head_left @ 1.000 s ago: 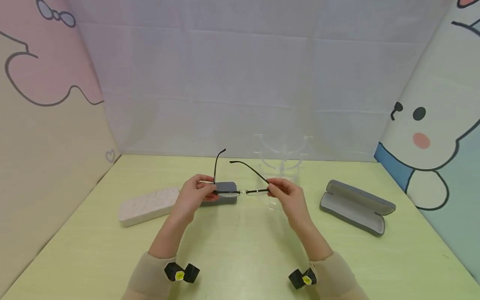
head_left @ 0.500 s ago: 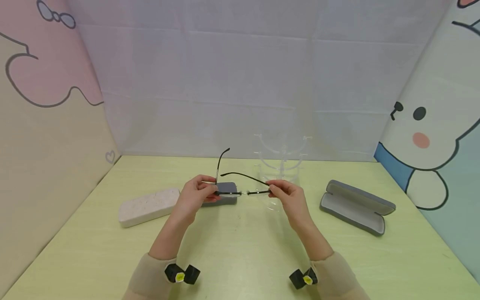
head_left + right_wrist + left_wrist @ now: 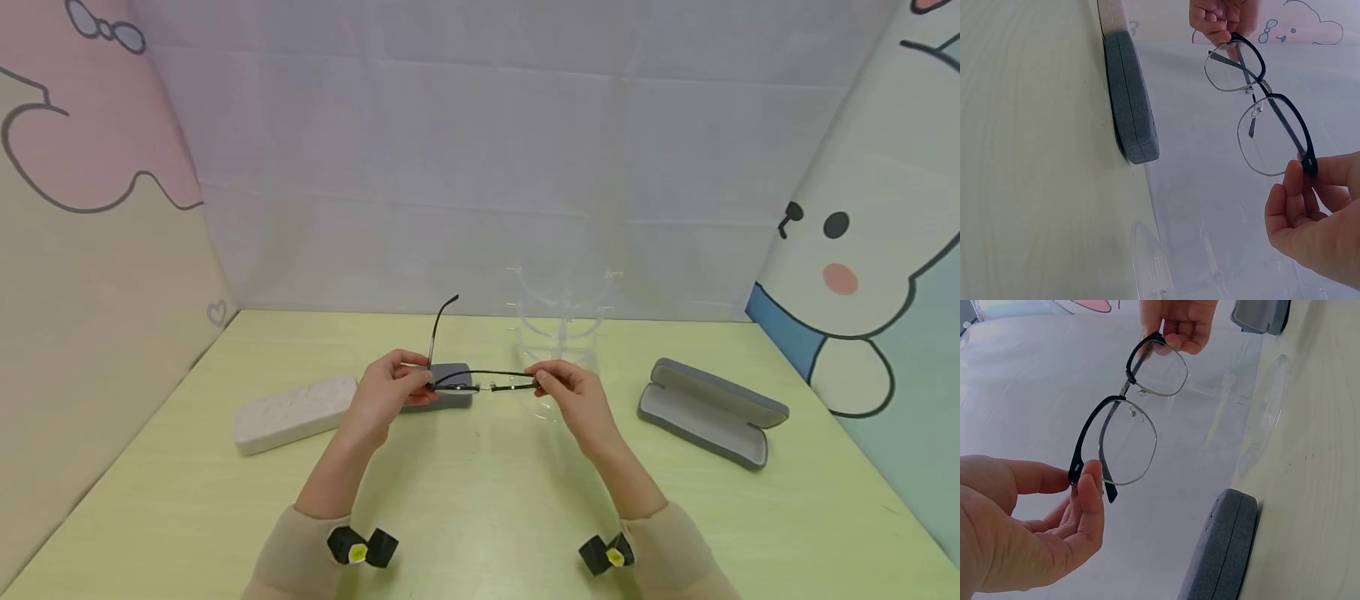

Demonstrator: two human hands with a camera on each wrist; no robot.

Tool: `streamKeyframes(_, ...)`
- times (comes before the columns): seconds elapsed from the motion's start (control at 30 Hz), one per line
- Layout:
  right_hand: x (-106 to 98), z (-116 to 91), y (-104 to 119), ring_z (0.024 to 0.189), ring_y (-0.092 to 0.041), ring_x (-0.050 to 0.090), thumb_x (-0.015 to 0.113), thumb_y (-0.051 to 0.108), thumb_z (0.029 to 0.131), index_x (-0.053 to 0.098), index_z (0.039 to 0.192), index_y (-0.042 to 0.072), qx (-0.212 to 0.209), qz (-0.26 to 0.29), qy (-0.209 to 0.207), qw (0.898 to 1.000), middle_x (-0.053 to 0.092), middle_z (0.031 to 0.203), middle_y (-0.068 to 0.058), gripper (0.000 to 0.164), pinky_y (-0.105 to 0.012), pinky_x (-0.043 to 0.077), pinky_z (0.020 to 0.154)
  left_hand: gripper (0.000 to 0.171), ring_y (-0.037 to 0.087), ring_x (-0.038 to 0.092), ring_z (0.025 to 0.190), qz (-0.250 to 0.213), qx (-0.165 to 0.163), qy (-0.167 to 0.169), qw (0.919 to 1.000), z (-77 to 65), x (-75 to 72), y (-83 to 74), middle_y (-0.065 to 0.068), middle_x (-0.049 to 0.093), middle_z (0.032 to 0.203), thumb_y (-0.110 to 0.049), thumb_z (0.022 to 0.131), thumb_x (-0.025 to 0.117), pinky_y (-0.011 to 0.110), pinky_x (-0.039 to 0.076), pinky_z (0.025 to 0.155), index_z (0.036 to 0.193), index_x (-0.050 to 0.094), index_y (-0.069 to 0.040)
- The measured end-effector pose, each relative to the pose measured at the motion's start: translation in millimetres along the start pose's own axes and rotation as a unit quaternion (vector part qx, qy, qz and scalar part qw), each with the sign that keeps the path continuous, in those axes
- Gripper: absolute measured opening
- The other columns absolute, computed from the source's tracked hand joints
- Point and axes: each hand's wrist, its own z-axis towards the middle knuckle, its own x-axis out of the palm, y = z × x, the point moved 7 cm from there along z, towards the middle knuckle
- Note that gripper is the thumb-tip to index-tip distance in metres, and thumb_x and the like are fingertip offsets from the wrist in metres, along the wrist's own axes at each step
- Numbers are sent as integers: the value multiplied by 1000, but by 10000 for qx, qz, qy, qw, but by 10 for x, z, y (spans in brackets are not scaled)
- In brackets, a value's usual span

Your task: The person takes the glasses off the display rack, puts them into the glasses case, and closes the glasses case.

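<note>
A pair of eyeglasses (image 3: 459, 387) with black brow bars and thin metal lower rims is held up above the table, lenses towards me. My left hand (image 3: 385, 392) pinches its left corner at the hinge between thumb and fingers, as the left wrist view also shows. At the opposite corner my right hand (image 3: 1319, 215) pinches the frame likewise. The right temple lies folded across behind the lenses; the left temple (image 3: 434, 333) sticks out away from me. Behind the left hand lies a closed grey glasses case (image 3: 1225, 540), partly hidden.
A clear plastic glasses stand (image 3: 564, 337) rises at the back, behind the right hand. To the right an open grey glasses case (image 3: 697, 425) lies on the table (image 3: 480, 508). A pale speckled case (image 3: 296, 414) is on the left.
The right temple has swung inward, from pointing back and left to lying flat behind the lenses. Both hands stay nearly in place on the eyeglasses.
</note>
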Motion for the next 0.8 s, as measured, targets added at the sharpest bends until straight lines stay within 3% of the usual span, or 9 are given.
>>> streamKeyframes(0.17,-8,-6,39,73,-9,58,52,4,91,63,101,-7,-216,-275,216,9992,63,95,-8,18,-19,48,75,25,20,65,70,36,-68,-12,10000,-3,13,11,12,63,87,-4,88,53,34,54,74,113,52,3)
streamKeyframes(0.37,-22,-21,76,75,-11,59,53,6,91,62,102,-6,-318,-313,418,9981,61,102,-17,19,-20,49,75,25,18,65,68,68,-88,-6,9999,-2,17,16,11,63,86,-5,88,53,42,52,79,112,53,3)
streamKeyframes(0.6,-16,-18,65,73,-9,58,53,6,91,62,104,-8,-228,-98,372,9990,61,102,-17,21,-20,49,76,23,17,66,68,84,-72,24,9999,-5,14,18,11,62,85,-5,87,54,35,54,74,108,54,3)
streamKeyframes(0.8,-35,-9,50,74,-10,58,53,7,91,63,103,-7,-163,-174,259,9994,63,95,-8,21,-19,49,76,23,18,66,69,142,-39,135,9998,-9,31,11,9,58,85,-4,87,54,33,54,72,108,56,4)
